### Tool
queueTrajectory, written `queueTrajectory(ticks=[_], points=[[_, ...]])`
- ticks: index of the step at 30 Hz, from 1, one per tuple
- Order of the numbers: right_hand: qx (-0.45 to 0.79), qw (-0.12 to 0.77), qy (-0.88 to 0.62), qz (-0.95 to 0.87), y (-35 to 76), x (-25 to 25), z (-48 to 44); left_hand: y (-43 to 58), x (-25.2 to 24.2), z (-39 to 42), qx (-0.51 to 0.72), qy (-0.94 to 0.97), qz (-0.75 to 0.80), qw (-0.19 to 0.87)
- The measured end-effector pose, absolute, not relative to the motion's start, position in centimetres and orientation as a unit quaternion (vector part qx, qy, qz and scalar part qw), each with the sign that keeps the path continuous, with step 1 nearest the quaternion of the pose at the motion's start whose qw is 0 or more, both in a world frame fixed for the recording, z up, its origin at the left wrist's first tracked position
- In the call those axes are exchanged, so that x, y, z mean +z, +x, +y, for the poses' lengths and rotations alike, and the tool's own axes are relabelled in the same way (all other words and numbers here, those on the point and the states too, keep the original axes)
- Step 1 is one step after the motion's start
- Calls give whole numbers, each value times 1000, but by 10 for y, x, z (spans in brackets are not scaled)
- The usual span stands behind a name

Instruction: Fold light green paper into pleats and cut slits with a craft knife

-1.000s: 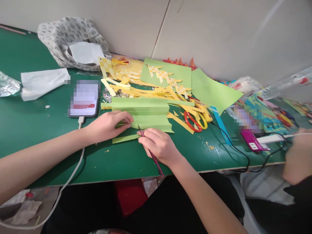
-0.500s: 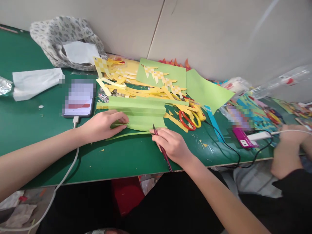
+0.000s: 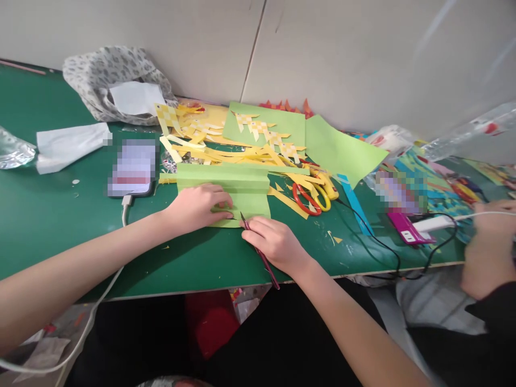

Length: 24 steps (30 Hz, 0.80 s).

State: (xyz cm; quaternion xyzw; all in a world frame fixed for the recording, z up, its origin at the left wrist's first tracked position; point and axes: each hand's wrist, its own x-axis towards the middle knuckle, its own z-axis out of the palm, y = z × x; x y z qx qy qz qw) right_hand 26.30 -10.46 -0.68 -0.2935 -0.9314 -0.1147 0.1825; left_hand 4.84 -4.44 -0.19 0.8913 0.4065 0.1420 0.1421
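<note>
A sheet of light green paper (image 3: pixel 248 201) with crosswise creases lies on the green table in front of me. My left hand (image 3: pixel 199 207) rests on its near left part, thumb and curled fingers closed at the near edge. My right hand (image 3: pixel 274 239) is closed around a slim maroon tool with a dark pointed tip (image 3: pixel 264 263), held like a pen; whether it is a craft knife or tweezers I cannot tell. The tip points at the paper's near edge, close to my left fingertips. Part of that edge is hidden under both hands.
Scissors (image 3: pixel 307 200) with red and yellow handles lie right of the paper, by a yellow glue gun (image 3: pixel 328 185). Yellow strips (image 3: pixel 226 156) lie behind. A charging phone (image 3: pixel 133 167) is at left, a magenta power strip (image 3: pixel 409 228) at right, near another person's hand (image 3: pixel 494 226).
My left hand has slid right along the paper's near edge, towards the right hand. The near strip that stood apart now lies against the sheet, and the tool has shifted slightly left.
</note>
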Motion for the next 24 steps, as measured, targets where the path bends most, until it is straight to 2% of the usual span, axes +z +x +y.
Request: queueTrajectory(ticks=[6,12,14,19,21,24], points=[[-38,216,-297,-929,266,-7,-111,48,-5,-43,154,885,415,145],[46,435,-411,-800,274,-3,-108,40,2,-48,112,897,414,103],[113,475,-467,-737,272,0,-106,35,4,-50,108,897,418,100],[292,511,-512,-625,263,-3,-104,41,7,-52,118,894,421,99],[301,505,-516,-623,261,-6,-104,49,8,-51,132,894,413,109],[238,455,-501,-696,262,-11,-106,60,8,-49,135,899,398,124]])
